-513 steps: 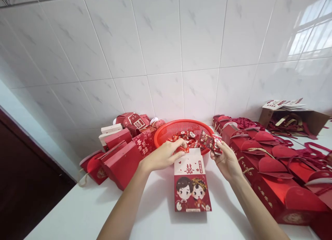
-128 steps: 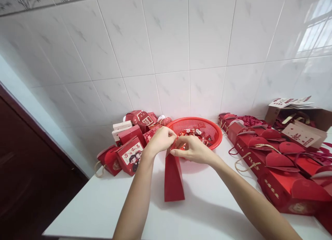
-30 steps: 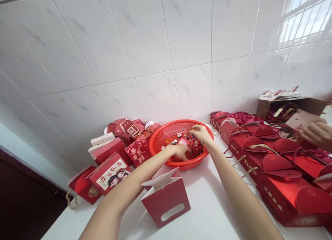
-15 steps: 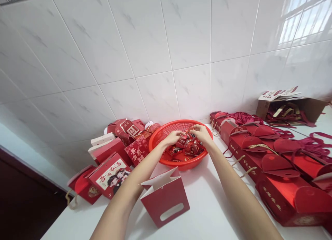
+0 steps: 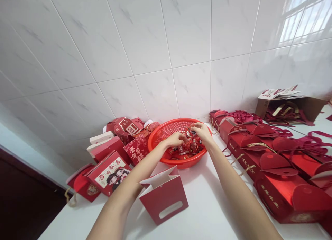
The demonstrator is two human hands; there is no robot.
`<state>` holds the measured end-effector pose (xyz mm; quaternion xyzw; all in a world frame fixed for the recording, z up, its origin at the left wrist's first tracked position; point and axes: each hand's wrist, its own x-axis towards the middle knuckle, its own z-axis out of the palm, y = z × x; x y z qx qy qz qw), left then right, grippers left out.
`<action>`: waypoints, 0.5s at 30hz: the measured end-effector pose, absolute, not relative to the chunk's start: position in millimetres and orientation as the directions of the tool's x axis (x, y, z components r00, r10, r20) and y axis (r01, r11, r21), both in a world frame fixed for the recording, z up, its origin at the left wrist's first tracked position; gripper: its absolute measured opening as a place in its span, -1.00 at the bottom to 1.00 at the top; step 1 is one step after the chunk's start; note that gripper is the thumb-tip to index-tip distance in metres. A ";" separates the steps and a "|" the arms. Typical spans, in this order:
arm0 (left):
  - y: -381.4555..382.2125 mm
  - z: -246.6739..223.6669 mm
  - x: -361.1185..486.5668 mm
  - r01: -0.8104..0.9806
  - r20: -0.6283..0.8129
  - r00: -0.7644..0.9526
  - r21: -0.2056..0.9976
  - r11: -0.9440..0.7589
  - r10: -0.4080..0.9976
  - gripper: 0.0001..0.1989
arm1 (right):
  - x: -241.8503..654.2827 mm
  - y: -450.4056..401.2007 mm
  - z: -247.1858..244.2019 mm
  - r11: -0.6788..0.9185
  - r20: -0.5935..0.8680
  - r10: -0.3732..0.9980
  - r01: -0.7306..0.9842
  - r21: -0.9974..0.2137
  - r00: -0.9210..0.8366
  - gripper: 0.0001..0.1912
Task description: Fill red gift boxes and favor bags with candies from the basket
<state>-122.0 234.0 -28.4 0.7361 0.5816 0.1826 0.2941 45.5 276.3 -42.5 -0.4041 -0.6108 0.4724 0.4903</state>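
Both hands reach into a red plastic colander (image 5: 166,129) that holds red-wrapped candies (image 5: 183,150). My left hand (image 5: 176,139) is over the left part of the pile, its fingers curled down; whatever they hold is hidden. At the right rim, my right hand (image 5: 202,132) pinches a red candy wrapper between thumb and fingers. An open red paper gift box (image 5: 166,195) with a pale oval window stands upright between my forearms, in front of the colander.
Left of the colander stand several red gift boxes (image 5: 111,174), some with printed pictures. Rows of closed red boxes with rope handles (image 5: 280,191) line the right side. Behind them are dark red ribbons (image 5: 313,143) and a cardboard box (image 5: 308,108). A white tiled wall (image 5: 192,91) runs behind.
My left hand has shifted slightly right over the candies, its fingers more curled. The right hand stays near the rim, and the candies beneath have moved a little.
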 end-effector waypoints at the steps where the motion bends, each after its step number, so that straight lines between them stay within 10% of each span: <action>1: 231.5 -26.7 -117.3 0.750 -0.077 0.293 0.636 -0.179 0.953 -0.68 | 45.5 276.7 -43.3 0.229 0.219 0.957 0.030 -0.973 -0.189 -0.73; 9: 224.7 -35.4 -82.7 0.730 -0.130 0.643 0.402 -0.553 0.754 -0.48 | 47.3 280.6 -44.2 0.233 0.229 0.964 0.018 -0.972 -0.138 -0.74; 15: 233.5 -38.5 -90.9 0.823 -0.202 0.506 0.404 -0.399 0.838 -0.69 | 46.5 280.3 -43.0 0.218 0.216 0.969 0.000 -0.976 -0.123 -0.73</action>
